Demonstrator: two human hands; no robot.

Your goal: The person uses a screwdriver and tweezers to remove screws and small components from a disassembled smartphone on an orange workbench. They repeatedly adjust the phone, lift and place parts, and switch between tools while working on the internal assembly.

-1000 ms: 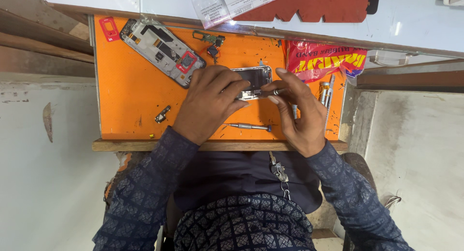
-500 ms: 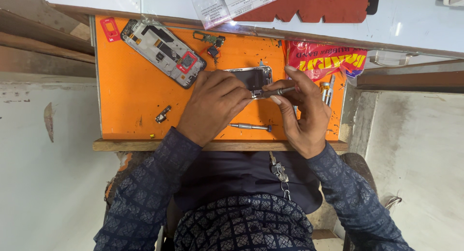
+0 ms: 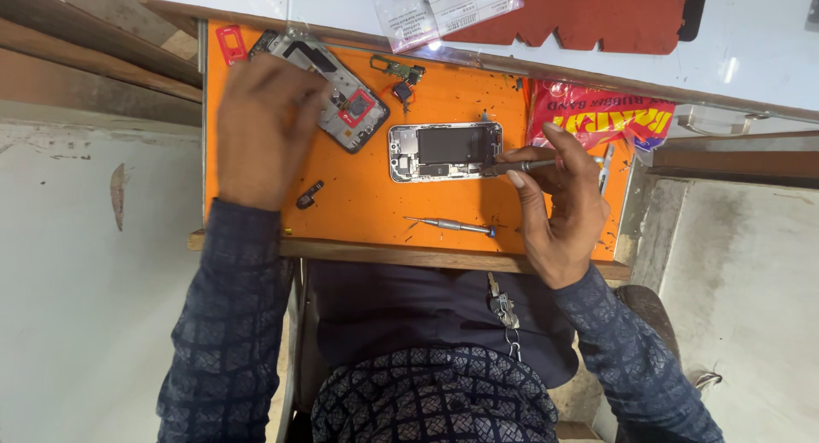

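An opened phone body (image 3: 444, 151) lies flat in the middle of the orange work mat (image 3: 358, 204). My right hand (image 3: 559, 200) pinches a thin screwdriver (image 3: 519, 165) whose tip rests at the phone's right end. My left hand (image 3: 260, 127) hovers over the mat's left side, blurred, fingers curled next to a detached phone frame (image 3: 341, 102) with a red part. I cannot tell whether it holds anything.
A second screwdriver (image 3: 450, 225) lies near the mat's front edge. Small loose parts (image 3: 397, 71) and a dark piece (image 3: 309, 195) sit on the mat. A red packet (image 3: 597, 115) lies at the right, a clear bag (image 3: 444, 4) and red sheet (image 3: 589, 12) behind.
My left hand has lifted off the opened phone and swung left toward the detached frame, uncovering the phone. My right hand still holds the screwdriver at the phone's right end.
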